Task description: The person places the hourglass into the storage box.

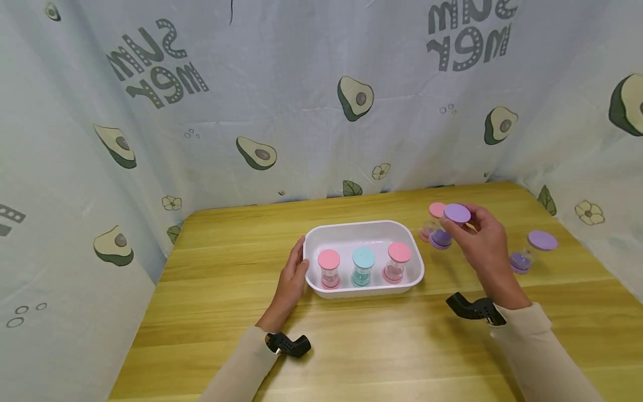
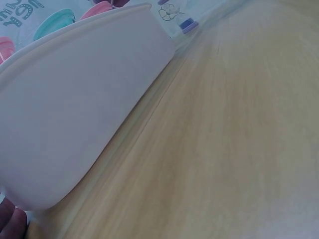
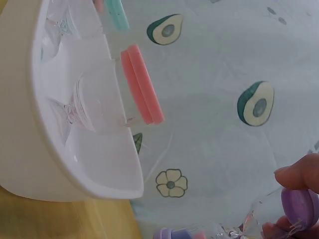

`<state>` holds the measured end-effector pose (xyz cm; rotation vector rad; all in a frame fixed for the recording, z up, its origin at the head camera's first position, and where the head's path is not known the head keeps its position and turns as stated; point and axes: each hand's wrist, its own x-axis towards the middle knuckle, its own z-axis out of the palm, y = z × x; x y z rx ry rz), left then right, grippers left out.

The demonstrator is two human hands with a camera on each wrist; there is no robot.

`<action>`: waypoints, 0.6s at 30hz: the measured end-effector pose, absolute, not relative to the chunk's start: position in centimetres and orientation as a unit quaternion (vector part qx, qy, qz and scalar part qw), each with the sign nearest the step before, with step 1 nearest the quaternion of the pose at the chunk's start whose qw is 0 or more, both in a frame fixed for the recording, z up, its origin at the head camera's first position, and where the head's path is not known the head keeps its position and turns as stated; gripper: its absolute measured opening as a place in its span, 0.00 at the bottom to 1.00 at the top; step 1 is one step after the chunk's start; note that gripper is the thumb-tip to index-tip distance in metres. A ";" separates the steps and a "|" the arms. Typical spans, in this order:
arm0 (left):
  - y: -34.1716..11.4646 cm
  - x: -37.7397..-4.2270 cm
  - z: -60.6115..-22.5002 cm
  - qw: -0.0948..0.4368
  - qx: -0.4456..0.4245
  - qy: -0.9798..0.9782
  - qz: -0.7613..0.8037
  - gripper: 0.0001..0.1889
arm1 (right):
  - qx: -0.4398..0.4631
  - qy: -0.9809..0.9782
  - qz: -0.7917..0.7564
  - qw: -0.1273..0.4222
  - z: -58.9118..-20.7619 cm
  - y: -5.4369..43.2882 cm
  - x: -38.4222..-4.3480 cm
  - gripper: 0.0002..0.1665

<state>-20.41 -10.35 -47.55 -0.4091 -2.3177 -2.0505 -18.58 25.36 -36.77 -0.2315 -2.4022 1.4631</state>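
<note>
My left hand (image 1: 292, 276) grips the left end of a white tray (image 1: 361, 291), its thumb at the rim. Standing in the tray are a pink hourglass (image 1: 329, 260), a teal hourglass (image 1: 363, 258) and a second pink hourglass (image 1: 399, 253). To the tray's right, my right hand (image 1: 484, 243) holds a purple hourglass (image 1: 456, 213) by its upper cap, between thumb and fingers. That hourglass tilts, its purple sand in the lower bulb. In the right wrist view, the thumb presses the purple cap (image 3: 299, 206). Only fingertips (image 2: 12, 221) of the left hand show in the left wrist view.
Behind the held hourglass stands another pink hourglass (image 1: 436, 210), partly hidden. A further purple hourglass (image 1: 541, 240) is to the right of my right hand. All rest on a wooden table (image 1: 226, 290), with a printed curtain (image 1: 301, 111) hanging behind and at the sides.
</note>
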 end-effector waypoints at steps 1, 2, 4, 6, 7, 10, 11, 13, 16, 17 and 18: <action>-10.4 -20.4 -47.6 0.015 -0.135 -0.744 -0.654 0.28 | -0.080 -0.840 0.512 0.159 -36.7 25.3 -18.6 0.38; -10.4 -20.2 -47.1 0.012 -0.134 -0.743 -0.656 0.28 | -0.079 -0.840 0.512 0.158 -36.6 25.2 -18.7 0.38; -10.3 -19.8 -46.2 0.007 -0.133 -0.743 -0.656 0.28 | -0.078 -0.841 0.512 0.157 -36.5 25.0 -18.7 0.38; -10.3 -19.5 -45.7 0.006 -0.132 -0.748 -0.651 0.28 | -0.075 -0.842 0.512 0.155 -36.5 24.8 -18.8 0.38; -10.3 -19.2 -45.2 0.003 -0.132 -0.748 -0.651 0.28 | -0.074 -0.842 0.512 0.154 -36.4 24.8 -18.8 0.38; -10.3 -18.8 -44.5 -0.001 -0.130 -0.749 -0.649 0.28 | -0.070 -0.841 0.515 0.152 -36.3 24.6 -18.8 0.38; -10.3 -18.8 -44.5 -0.002 -0.129 -0.751 -0.648 0.28 | -0.069 -0.840 0.516 0.150 -36.3 24.5 -18.8 0.38; -10.3 -18.7 -44.4 -0.004 -0.131 -0.751 -0.647 0.28 | -0.066 -0.840 0.517 0.150 -36.2 24.4 -18.8 0.39; -10.3 -18.8 -44.4 -0.005 -0.132 -0.752 -0.646 0.28 | -0.061 -0.840 0.517 0.150 -35.9 24.3 -18.8 0.40; -10.3 -18.8 -44.4 -0.005 -0.132 -0.752 -0.645 0.28 | -0.059 -0.840 0.517 0.151 -35.9 24.3 -18.8 0.40; -10.3 -18.8 -44.4 -0.004 -0.133 -0.752 -0.646 0.28 | -0.057 -0.841 0.517 0.151 -35.8 24.2 -18.8 0.40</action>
